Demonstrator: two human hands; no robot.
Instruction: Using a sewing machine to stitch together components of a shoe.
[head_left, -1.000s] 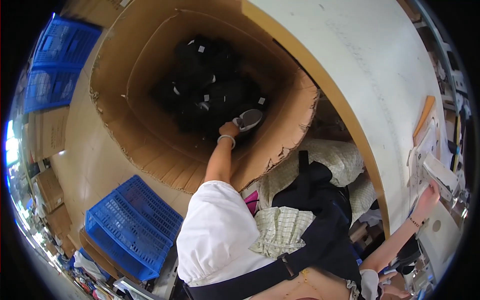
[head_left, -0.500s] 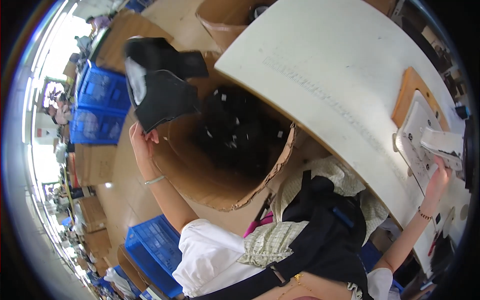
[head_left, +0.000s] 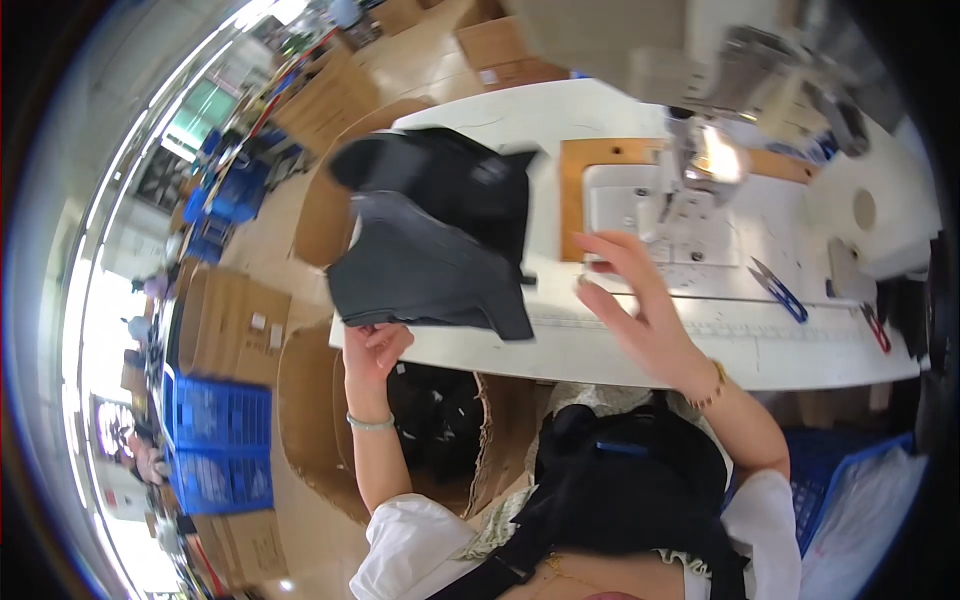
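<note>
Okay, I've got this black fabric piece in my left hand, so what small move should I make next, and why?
Probably bring your right hand to the free right edge of the black fabric piece: only your left hand holds it, at its lower left edge, while the right is empty, thumb and fingers apart, over the white table.

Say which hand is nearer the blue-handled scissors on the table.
Right. The right hand is open, to the left of the blue-handled scissors with a gap between; the left hand is much farther left, gripping the black fabric piece.
</note>
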